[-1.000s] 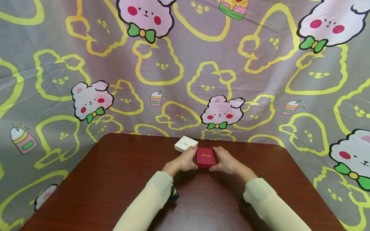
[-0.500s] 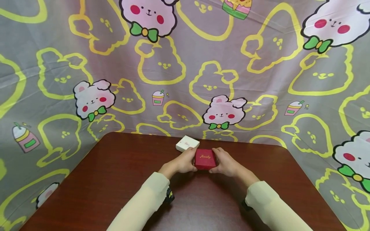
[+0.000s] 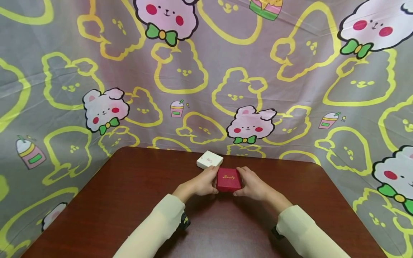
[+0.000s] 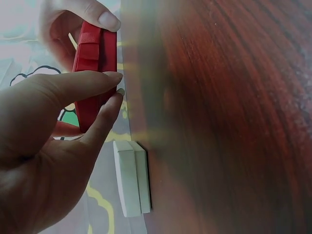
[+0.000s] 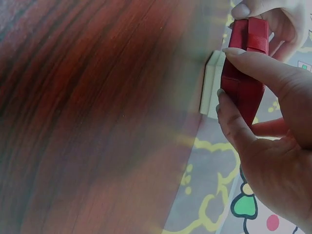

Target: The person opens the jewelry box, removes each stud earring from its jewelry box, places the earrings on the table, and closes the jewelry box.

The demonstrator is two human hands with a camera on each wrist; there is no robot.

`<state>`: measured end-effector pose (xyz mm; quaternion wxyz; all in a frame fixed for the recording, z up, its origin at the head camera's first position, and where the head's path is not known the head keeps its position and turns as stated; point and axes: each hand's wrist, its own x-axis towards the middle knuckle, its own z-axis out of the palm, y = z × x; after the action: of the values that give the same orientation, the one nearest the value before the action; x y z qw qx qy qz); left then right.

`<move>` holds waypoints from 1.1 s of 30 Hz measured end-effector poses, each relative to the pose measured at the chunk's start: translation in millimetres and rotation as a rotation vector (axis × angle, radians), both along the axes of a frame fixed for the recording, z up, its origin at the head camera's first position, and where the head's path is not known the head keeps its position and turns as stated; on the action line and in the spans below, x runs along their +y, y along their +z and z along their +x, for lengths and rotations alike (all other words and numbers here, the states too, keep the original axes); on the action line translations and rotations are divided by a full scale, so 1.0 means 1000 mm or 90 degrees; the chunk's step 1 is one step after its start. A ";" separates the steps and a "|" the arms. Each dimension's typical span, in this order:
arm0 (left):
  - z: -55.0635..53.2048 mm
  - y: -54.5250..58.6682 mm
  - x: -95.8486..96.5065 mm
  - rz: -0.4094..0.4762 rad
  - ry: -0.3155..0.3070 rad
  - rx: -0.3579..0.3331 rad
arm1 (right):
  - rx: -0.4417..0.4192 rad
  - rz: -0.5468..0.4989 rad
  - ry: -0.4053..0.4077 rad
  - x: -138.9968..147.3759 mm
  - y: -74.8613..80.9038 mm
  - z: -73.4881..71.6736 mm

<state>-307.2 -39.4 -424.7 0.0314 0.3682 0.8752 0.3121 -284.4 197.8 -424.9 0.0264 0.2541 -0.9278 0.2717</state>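
Note:
A red jewelry box with gold lettering on its lid is held between both hands in the head view. My left hand grips its left side, thumb toward the near edge. On the opposite side, my right hand grips it with thumb and fingers. A small ribbon tab shows on the red box's front in the left wrist view, where the lid looks closed. Just behind the left fingers lies a white box with faint pink print, its lid on; the left hand overlaps its near corner in the head view.
The dark red-brown wooden table has rounded far corners. Behind and around it hangs a grey cloth printed with cartoon bunnies and yellow outlines. Its folds come right down to the table's far edge.
Both hands have drawn the red jewelry box slightly nearer to the person, opening a little more distance from the white box. The white box stays in its place on the table.

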 end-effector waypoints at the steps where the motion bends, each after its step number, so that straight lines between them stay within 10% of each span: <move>1: 0.001 0.000 0.000 0.003 -0.001 -0.003 | 0.002 0.000 0.001 0.000 0.000 0.001; 33: 0.016 0.000 -0.018 -0.021 0.008 -0.057 | -0.041 -0.008 0.049 -0.013 0.000 0.022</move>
<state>-290.8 -57.5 -424.7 0.0750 0.3480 0.8802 0.3139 -262.8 184.8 -424.5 -0.0124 0.2803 -0.9161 0.2864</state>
